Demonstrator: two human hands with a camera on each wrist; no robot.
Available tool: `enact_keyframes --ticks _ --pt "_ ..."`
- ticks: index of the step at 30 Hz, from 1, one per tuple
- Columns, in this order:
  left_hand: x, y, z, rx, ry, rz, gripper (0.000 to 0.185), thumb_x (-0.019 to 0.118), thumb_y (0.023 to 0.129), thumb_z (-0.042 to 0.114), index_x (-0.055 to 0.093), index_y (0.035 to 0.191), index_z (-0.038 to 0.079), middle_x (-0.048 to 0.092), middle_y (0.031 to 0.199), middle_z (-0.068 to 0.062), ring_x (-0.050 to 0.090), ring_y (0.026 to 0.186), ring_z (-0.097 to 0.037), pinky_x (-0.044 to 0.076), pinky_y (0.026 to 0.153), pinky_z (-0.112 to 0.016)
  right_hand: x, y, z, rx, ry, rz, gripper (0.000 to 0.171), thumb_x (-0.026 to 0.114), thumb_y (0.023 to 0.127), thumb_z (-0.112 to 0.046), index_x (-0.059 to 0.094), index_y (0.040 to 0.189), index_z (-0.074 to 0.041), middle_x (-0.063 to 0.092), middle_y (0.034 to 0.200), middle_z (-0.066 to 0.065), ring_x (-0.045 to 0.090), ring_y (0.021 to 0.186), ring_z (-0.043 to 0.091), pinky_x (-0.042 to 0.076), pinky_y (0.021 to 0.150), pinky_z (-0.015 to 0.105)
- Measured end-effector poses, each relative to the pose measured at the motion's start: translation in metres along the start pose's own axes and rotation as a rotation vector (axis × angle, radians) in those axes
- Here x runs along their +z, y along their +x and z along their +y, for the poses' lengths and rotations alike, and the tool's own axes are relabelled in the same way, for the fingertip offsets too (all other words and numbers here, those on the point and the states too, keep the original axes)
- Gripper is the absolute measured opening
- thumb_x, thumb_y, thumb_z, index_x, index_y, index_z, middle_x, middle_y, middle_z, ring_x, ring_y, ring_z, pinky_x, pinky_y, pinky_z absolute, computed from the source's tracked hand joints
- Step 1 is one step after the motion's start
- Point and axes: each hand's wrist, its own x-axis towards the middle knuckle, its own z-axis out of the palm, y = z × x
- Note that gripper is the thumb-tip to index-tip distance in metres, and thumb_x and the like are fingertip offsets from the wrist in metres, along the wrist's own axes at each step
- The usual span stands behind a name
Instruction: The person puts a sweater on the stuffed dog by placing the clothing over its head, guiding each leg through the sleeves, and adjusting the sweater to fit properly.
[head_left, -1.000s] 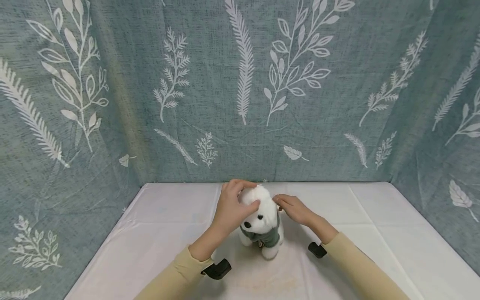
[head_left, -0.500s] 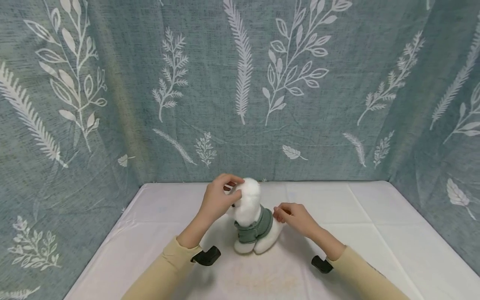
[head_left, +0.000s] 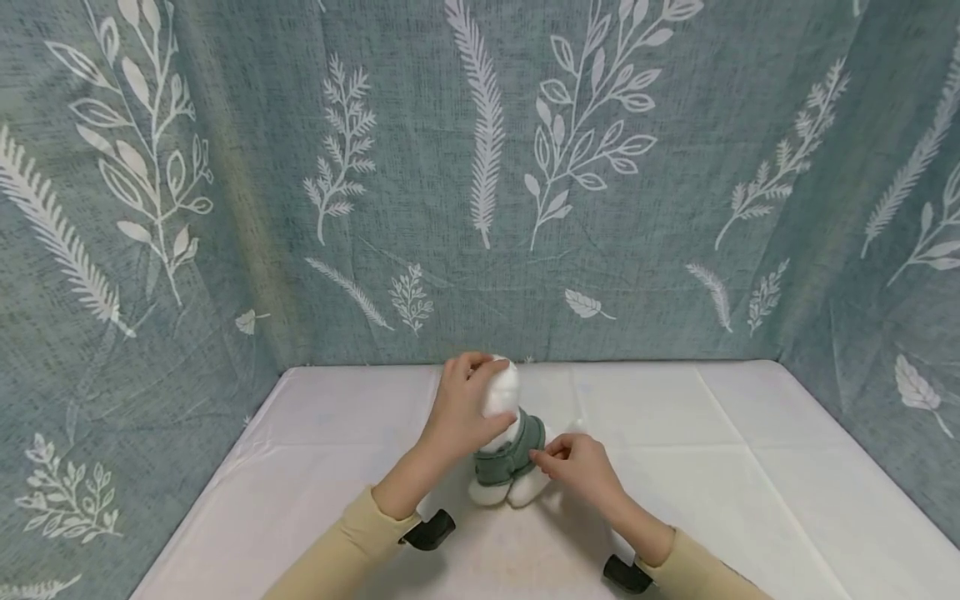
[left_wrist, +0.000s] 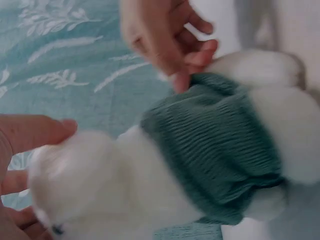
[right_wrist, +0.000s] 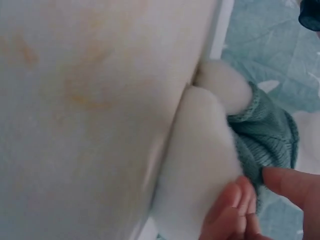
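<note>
Left hand (head_left: 461,417): gripping the head of the plush dog (head_left: 501,396), fingers curling round it, holding the toy upright at the table's far middle.
Sweater (head_left: 510,457): green knit, sitting on the dog's body, covering the torso; legs showing below the hem.
Right hand (head_left: 581,471): pinching the sweater's hem (right_wrist: 257,172) between thumb and fingertips on the toy's right side.
Progress: sweater appearing fully on; judging by the pinch, only the hem is being adjusted.
Table (head_left: 750,467): white cloth, lying under the toy.
Backdrop (head_left: 675,208): leaf-print curtain hanging on three sides; nothing blocking either hand.
</note>
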Motion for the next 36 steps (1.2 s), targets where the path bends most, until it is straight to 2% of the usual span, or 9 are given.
enact_keyframes --ticks 7,12,16,20,24,27,30,33,36 --pt "0.010 -0.003 -0.002 0.088 0.101 0.107 0.056 0.082 0.069 0.011 0.060 0.120 0.010 0.051 0.122 -0.015 0.046 0.108 -0.031 0.043 0.088 -0.047 -0.004 0.001 0.004 0.029 0.000 0.018 0.011 0.063 0.077 -0.015 0.067 0.068 -0.010 0.061 0.059 -0.002 0.053 0.055 0.011 0.043 0.053 0.026" --pt "0.009 -0.004 -0.003 0.065 0.065 0.077 0.056 0.081 0.070 0.009 0.059 0.121 0.010 0.050 0.123 -0.014 0.044 0.109 -0.030 0.045 0.087 -0.045 -0.015 -0.002 0.019 0.084 -0.116 0.007 0.018 0.063 0.076 -0.015 0.060 0.058 -0.014 0.054 0.051 -0.005 0.045 0.050 0.011 0.036 0.049 0.025" --pt "0.008 -0.004 -0.004 0.049 0.038 0.055 0.056 0.081 0.071 0.010 0.059 0.123 0.010 0.049 0.124 -0.014 0.044 0.109 -0.030 0.046 0.085 -0.045 -0.020 -0.001 0.021 0.054 -0.175 -0.037 0.022 0.063 0.076 -0.014 0.057 0.055 -0.014 0.051 0.049 -0.006 0.043 0.047 0.010 0.034 0.048 0.024" --pt "0.004 -0.003 -0.006 0.013 -0.018 0.046 0.057 0.082 0.071 0.013 0.059 0.123 0.011 0.050 0.123 -0.013 0.044 0.109 -0.029 0.047 0.085 -0.047 -0.026 0.004 0.008 0.012 -0.203 -0.051 0.020 0.064 0.081 -0.014 0.060 0.061 -0.013 0.056 0.052 -0.005 0.048 0.049 0.010 0.038 0.048 0.025" --pt "0.000 -0.002 -0.009 -0.026 -0.073 0.033 0.056 0.081 0.073 0.016 0.059 0.124 0.011 0.051 0.123 -0.011 0.044 0.109 -0.029 0.047 0.086 -0.048 -0.030 0.017 -0.006 -0.064 -0.215 0.008 0.007 0.068 0.084 -0.015 0.067 0.079 -0.011 0.062 0.067 -0.004 0.056 0.060 0.010 0.046 0.057 0.027" --pt "-0.001 -0.001 -0.011 -0.031 -0.093 0.035 0.055 0.081 0.073 0.016 0.059 0.123 0.011 0.052 0.122 -0.011 0.044 0.108 -0.029 0.045 0.087 -0.048 -0.030 0.033 -0.011 -0.118 -0.226 0.008 0.011 0.069 0.086 -0.017 0.068 0.093 -0.008 0.066 0.079 -0.001 0.062 0.072 0.011 0.051 0.066 0.029" --pt "0.000 -0.001 -0.011 -0.031 -0.117 0.036 0.053 0.081 0.073 0.015 0.060 0.122 0.011 0.051 0.122 -0.011 0.043 0.108 -0.029 0.044 0.087 -0.047 -0.030 0.049 -0.009 -0.107 -0.237 -0.076 0.015 0.066 0.088 -0.019 0.070 0.098 -0.008 0.069 0.087 0.001 0.064 0.081 0.014 0.053 0.071 0.030" --pt "0.001 -0.002 -0.010 -0.027 -0.129 0.039 0.052 0.080 0.073 0.014 0.061 0.121 0.011 0.051 0.122 -0.011 0.043 0.108 -0.028 0.044 0.088 -0.047 -0.030 0.059 -0.005 -0.074 -0.260 -0.156 0.013 0.064 0.090 -0.018 0.072 0.096 -0.008 0.069 0.087 0.002 0.064 0.081 0.015 0.052 0.070 0.030" --pt "0.001 -0.003 -0.009 -0.021 -0.117 0.043 0.052 0.081 0.073 0.014 0.061 0.120 0.011 0.051 0.122 -0.010 0.043 0.108 -0.028 0.044 0.087 -0.046 -0.029 0.063 -0.002 -0.027 -0.285 -0.158 0.011 0.065 0.088 -0.014 0.073 0.091 -0.006 0.069 0.084 0.004 0.062 0.076 0.015 0.051 0.066 0.029"
